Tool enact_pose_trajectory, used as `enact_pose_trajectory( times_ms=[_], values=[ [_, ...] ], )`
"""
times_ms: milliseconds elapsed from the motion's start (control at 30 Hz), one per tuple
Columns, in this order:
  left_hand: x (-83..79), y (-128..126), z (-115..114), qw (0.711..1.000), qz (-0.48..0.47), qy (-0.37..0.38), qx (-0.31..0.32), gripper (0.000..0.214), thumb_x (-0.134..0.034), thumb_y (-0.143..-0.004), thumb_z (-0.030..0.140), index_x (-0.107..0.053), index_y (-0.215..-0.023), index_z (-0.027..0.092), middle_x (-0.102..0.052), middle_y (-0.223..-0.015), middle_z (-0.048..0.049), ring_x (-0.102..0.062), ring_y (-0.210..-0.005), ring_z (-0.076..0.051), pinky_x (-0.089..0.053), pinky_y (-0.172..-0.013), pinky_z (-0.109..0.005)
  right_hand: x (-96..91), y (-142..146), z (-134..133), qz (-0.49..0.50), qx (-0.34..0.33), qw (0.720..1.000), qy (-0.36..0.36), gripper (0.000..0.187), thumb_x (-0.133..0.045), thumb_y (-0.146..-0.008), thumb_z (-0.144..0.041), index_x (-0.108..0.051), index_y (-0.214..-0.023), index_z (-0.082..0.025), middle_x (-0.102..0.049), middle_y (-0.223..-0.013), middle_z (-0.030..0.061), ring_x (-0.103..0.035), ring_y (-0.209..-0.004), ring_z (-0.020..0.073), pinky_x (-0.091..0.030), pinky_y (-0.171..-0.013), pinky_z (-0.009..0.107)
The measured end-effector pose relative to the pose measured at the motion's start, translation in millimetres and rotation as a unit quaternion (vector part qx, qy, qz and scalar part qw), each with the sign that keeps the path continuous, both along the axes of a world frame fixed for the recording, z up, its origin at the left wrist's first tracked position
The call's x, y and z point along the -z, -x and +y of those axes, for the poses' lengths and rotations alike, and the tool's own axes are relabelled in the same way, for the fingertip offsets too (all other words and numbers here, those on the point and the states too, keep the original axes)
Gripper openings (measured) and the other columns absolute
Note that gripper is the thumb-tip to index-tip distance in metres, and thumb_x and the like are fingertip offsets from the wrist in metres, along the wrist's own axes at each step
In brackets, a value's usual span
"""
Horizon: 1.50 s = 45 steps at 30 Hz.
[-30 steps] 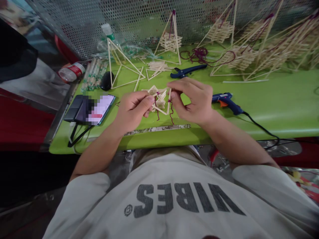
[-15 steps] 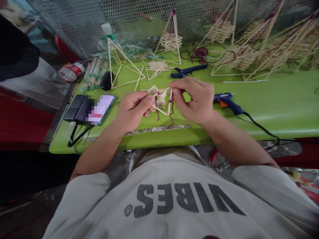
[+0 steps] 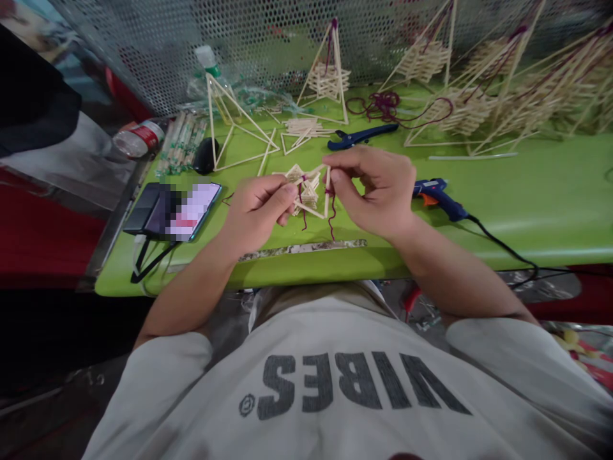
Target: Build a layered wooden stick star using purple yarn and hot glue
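Note:
Between my hands is a small frame of pale wooden sticks (image 3: pixel 327 201) with dark purple yarn (image 3: pixel 331 217) tied on it, its ends hanging down. My left hand (image 3: pixel 263 207) pinches the frame's left side between thumb and fingers. At the frame's upper right corner, my right hand (image 3: pixel 376 188) is closed with thumb and fingertips on a stick. Below and behind the frame, a stack of crossed sticks (image 3: pixel 309 185) rests on the green table (image 3: pixel 502 211). Just right of my right hand lies a blue glue gun (image 3: pixel 443 195).
Blue cutters (image 3: pixel 363 136), loose sticks (image 3: pixel 304 130) and a yarn tangle (image 3: pixel 383 105) lie farther back. Stick pyramids (image 3: pixel 330 80) stand along the perforated panel (image 3: pixel 268 38). A phone (image 3: pixel 201 204) and a plastic bottle (image 3: pixel 138 138) are left. A flat strip (image 3: pixel 306 249) lies near the front edge.
My right hand has shifted slightly right, and the frame's right stick now stands more upright. Both hands keep their hold. The dark-clothed person at the left has moved a little.

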State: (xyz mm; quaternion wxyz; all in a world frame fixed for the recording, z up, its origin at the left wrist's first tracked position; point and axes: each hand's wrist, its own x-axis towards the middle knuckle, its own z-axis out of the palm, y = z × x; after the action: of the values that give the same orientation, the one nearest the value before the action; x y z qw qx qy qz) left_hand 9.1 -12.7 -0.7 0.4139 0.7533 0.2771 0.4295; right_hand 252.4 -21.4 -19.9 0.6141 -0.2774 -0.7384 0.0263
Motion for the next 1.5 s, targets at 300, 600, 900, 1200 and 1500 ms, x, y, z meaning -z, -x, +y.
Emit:
enact_pose_trajectory(
  times_ms=[300,600,900,1200,1500],
  values=[
    [0.2,-4.5,3.6,0.985,-0.071,0.152,0.038,0.052,-0.084,-0.1,0.058,-0.067,-0.069,0.02,-0.061,-0.061,0.0005,-0.054,-0.048,-0.009,-0.047,-0.045,-0.025,5.4,-1.2,0.1,-0.008,0.006,0.999,0.04,0.022,-0.055,-0.116,-0.03,-0.077,-0.119,-0.027,-0.076,-0.093,0.0022,-0.072,-0.077,0.0162,-0.064,-0.078,0.036],
    [1.3,-7.4,5.7,0.974,-0.119,0.195,0.005,0.051,-0.088,-0.094,0.06,-0.065,-0.074,0.02,-0.058,-0.063,0.0031,-0.046,-0.044,-0.006,-0.047,-0.042,-0.023,12.1,-3.3,-0.1,0.014,-0.009,0.998,0.063,0.029,-0.042,-0.117,-0.033,-0.069,-0.128,-0.03,-0.065,-0.084,-0.0012,-0.069,-0.076,0.0175,-0.063,-0.084,0.04],
    [3.8,-8.3,5.3,0.972,-0.128,0.194,0.02,0.051,-0.094,-0.09,0.063,-0.071,-0.073,0.021,-0.062,-0.063,0.0026,-0.052,-0.046,-0.007,-0.047,-0.043,-0.023,-7.7,-1.8,-2.2,0.023,-0.147,0.974,0.169,0.051,-0.053,-0.118,-0.065,-0.07,-0.093,-0.024,-0.067,-0.081,0.0007,-0.061,-0.073,0.0142,-0.052,-0.069,0.031],
    [1.6,-9.4,7.3,0.981,-0.073,0.175,0.051,0.054,-0.089,-0.093,0.07,-0.075,-0.077,0.021,-0.067,-0.067,-0.0003,-0.058,-0.052,-0.01,-0.051,-0.049,-0.025,-13.2,-0.1,-3.5,0.125,-0.328,0.87,0.346,0.046,-0.092,-0.094,-0.063,-0.074,-0.084,-0.022,-0.072,-0.071,-0.0003,-0.062,-0.058,0.012,-0.053,-0.055,0.028],
    [6.6,-8.3,8.9,0.992,-0.072,0.106,-0.005,0.046,-0.087,-0.098,0.064,-0.079,-0.08,0.022,-0.067,-0.064,0.0002,-0.06,-0.055,-0.011,-0.05,-0.053,-0.025,-4.7,-1.1,1.4,0.16,-0.332,0.845,0.387,0.036,-0.094,-0.095,-0.057,-0.085,-0.094,-0.022,-0.071,-0.071,-0.0015,-0.058,-0.057,0.0089,-0.048,-0.05,0.023]
  ],
)
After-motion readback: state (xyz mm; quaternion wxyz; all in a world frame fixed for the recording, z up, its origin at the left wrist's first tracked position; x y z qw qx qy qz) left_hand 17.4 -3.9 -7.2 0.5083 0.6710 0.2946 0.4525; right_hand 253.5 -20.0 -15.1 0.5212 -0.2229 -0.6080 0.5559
